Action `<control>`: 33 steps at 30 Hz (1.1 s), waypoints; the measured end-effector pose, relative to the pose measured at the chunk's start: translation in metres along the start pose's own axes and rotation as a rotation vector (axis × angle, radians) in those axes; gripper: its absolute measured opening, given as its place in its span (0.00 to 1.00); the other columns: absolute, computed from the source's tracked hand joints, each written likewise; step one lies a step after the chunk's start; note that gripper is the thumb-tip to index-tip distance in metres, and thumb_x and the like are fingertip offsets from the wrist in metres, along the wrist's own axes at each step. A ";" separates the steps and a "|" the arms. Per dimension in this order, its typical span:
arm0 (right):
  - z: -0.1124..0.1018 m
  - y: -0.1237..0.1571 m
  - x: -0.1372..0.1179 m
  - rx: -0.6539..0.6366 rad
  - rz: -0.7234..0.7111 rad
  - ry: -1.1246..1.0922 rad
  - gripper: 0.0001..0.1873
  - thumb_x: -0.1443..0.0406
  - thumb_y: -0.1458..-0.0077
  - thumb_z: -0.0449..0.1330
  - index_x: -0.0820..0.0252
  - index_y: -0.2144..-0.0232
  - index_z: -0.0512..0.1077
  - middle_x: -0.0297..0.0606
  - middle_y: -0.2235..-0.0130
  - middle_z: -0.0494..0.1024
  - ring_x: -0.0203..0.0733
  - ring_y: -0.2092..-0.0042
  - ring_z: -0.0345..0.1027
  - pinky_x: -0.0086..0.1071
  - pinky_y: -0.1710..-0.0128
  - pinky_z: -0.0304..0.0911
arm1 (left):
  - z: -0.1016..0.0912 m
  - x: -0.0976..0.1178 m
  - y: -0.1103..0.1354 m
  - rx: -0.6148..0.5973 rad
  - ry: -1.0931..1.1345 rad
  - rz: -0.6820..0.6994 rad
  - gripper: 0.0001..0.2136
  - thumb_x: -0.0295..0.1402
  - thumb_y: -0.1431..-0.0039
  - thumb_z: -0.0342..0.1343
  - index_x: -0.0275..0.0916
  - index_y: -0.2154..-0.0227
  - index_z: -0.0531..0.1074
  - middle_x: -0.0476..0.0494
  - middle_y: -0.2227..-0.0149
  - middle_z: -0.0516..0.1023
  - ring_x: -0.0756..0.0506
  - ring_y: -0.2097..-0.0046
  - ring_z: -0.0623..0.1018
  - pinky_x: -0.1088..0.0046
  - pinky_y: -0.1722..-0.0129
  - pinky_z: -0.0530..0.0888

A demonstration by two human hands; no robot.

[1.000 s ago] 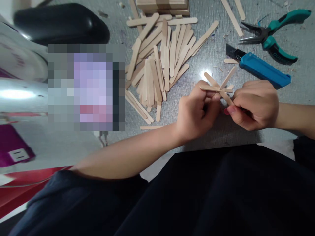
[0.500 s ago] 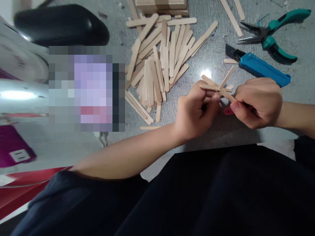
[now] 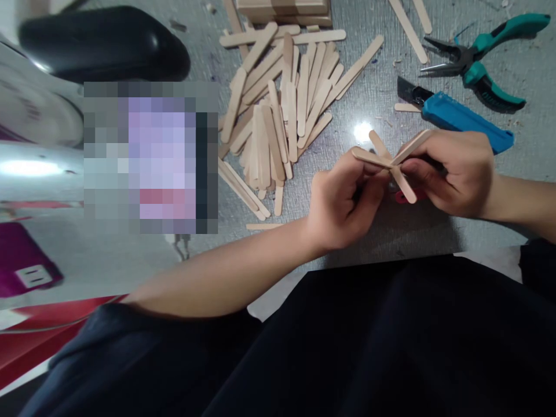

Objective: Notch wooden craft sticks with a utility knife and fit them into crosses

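Observation:
Several wooden craft sticks, joined in a star shape [image 3: 406, 184], are held between my two hands above the table's near edge. My left hand [image 3: 347, 197] pinches the assembly from its left side, thumb near the crossing point. My right hand [image 3: 456, 171] grips it from the right, with one stick slanting up over the fingers. Below the sticks, a pink-red object [image 3: 405, 197] shows partly behind the fingers; its kind is hidden. Close beyond my right hand lies a blue utility knife [image 3: 467, 120], its blade pointing left.
A loose heap of craft sticks [image 3: 278, 116] spreads across the middle of the table. Green-handled needle-nose pliers [image 3: 473, 58] lie open at the far right. A wooden block-like stack [image 3: 284, 10] sits at the back. A black rounded object [image 3: 104, 43] and a blurred-out item [image 3: 163, 156] are leftward.
The joined sticks have turned between my hands. My right hand has shifted its grip from the lower right stick to near the crossing, and that stick now sticks out free.

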State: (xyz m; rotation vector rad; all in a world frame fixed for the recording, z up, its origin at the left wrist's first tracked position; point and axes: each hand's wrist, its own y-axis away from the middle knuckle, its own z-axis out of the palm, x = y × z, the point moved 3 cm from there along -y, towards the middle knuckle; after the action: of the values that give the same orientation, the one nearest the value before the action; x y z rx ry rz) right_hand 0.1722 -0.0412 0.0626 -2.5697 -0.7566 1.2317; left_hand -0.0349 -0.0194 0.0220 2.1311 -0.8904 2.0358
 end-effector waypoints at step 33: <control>0.001 0.007 -0.003 -0.081 0.135 0.021 0.16 0.58 0.18 0.58 0.52 0.53 0.86 0.35 0.61 0.89 0.42 0.63 0.84 0.35 0.63 0.73 | 0.001 0.004 0.005 -0.107 -0.043 0.026 0.04 0.35 0.13 0.52 0.49 0.45 0.71 0.53 0.65 0.86 0.52 0.72 0.84 0.75 0.74 0.78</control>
State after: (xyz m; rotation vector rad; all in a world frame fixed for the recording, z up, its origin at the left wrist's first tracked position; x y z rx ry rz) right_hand 0.1722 -0.0489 0.0614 -2.7343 -0.6513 1.2341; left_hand -0.0364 -0.0259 0.0238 2.1256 -1.0139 1.9141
